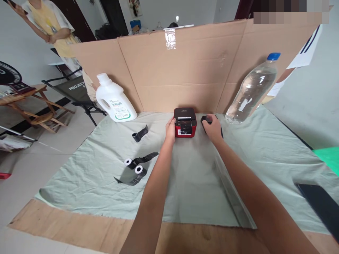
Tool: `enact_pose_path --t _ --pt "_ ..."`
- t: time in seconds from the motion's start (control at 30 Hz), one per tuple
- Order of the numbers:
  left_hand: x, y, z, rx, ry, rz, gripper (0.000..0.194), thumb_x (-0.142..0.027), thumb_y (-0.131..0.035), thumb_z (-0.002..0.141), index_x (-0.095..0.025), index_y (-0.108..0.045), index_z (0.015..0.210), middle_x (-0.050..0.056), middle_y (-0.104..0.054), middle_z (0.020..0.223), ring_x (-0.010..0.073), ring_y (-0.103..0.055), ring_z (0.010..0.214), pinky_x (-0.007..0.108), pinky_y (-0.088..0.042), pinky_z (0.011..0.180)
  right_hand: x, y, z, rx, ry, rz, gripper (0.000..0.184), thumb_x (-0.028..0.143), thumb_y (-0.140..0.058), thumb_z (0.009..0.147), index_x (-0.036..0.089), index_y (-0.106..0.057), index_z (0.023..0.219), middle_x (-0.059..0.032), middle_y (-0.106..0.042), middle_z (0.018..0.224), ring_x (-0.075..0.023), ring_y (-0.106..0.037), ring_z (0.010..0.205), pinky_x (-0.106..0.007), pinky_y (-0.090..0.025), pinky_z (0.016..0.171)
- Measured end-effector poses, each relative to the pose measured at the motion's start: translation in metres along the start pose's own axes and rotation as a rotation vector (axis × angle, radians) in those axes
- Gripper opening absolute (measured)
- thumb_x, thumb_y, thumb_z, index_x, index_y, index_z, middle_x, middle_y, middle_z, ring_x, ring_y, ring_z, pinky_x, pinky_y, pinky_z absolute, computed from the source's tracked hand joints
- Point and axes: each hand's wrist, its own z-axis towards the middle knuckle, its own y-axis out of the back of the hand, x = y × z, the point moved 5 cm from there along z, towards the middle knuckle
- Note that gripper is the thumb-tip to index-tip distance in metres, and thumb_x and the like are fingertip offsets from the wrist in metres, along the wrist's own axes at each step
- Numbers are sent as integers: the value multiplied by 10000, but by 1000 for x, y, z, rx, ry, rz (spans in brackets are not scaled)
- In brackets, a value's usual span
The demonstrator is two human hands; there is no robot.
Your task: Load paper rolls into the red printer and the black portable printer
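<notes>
While pale walls (pixel 327 98) and a light tiled floor (pixel 57 151) enclose your room, the largest thing before you is a wooden tabletop (pixel 69 217) under a wrinkled pale-green cloth (pixel 92 176), its bare wood showing along the near edge. A ridge of cloth runs beside your right forearm. Along the far edge stands a creased brown cardboard panel (pixel 182 70) with shiny tape at its top.

Beyond it, far left, you have a person in a yellow and white top (pixel 57 28), a dark folding chair (pixel 74 88) and a wooden stand (pixel 39 93) bearing a black fan (pixel 10 76).

In front of the panel, a clear plastic bottle with a blue cap (pixel 253 90) stands right, and a white handled jug (pixel 115 100) left. Between them sits your red and black box-shaped printer (pixel 185 123); a flat dark phone (pixel 319 204) lies near right.

Your hands are apart. Your left hand (pixel 171 129) touches the printer's left side; your right hand (pixel 213 127) covers a small black object (pixel 203 119) just right of it. You cannot tell how firmly either grips. Left of your left arm lie three small black rolls (pixel 143 171), their strips partly unwound.
</notes>
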Motion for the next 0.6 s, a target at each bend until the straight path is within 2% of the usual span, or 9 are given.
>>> enact_pose_path --t 0.1,0.17,0.3,0.4,0.5,0.6 --pt "-3 2 1 -34 61 18 240 -276 -658 843 -165 -717 1048 75 -760 1059 226 -707 1051 349 -536 979 -3 15 7 -57 -48 -421 673 411 -707 760 129 -545 1350 -242 -567 1394 -432 -450 1337 -609 -336 1092" --pt "-4 3 3 -44 77 30 228 -270 -675 826 -166 -718 1023 61 -758 965 211 -714 951 343 -556 915 -4 19 10 -26 -95 -569 822 430 -777 718 98 -484 1411 -295 -513 1411 -486 -421 1346 -621 -323 1064" --pt "-3 6 8 -44 85 53 199 -257 -694 794 -161 -722 966 38 -726 824 184 -689 813 331 -566 821 -9 20 15 68 -201 -589 967 420 -811 701 42 -396 1488 -357 -481 1379 -516 -481 1288 -601 -341 1021" --pt "-1 6 11 -41 53 60 169 -260 -696 785 -159 -715 919 24 -700 782 172 -667 787 318 -560 795 -5 24 11 89 -178 -580 1038 419 -826 696 39 -335 1529 -367 -489 1363 -523 -499 1257 -583 -379 984" --pt "-1 4 8 -35 -13 59 152 -275 -668 804 -153 -679 895 24 -680 801 166 -649 816 301 -545 808 6 33 -12 61 -121 -604 1031 434 -814 702 53 -330 1529 -329 -514 1333 -503 -509 1241 -557 -400 968" --pt "-4 4 -10 -71 -129 53 127 -284 -560 888 -170 -606 918 35 -654 924 150 -615 926 288 -501 906 19 46 -55 40 -76 -631 1018 456 -782 700 100 -325 1537 -258 -555 1275 -447 -542 1188 -514 -428 941"
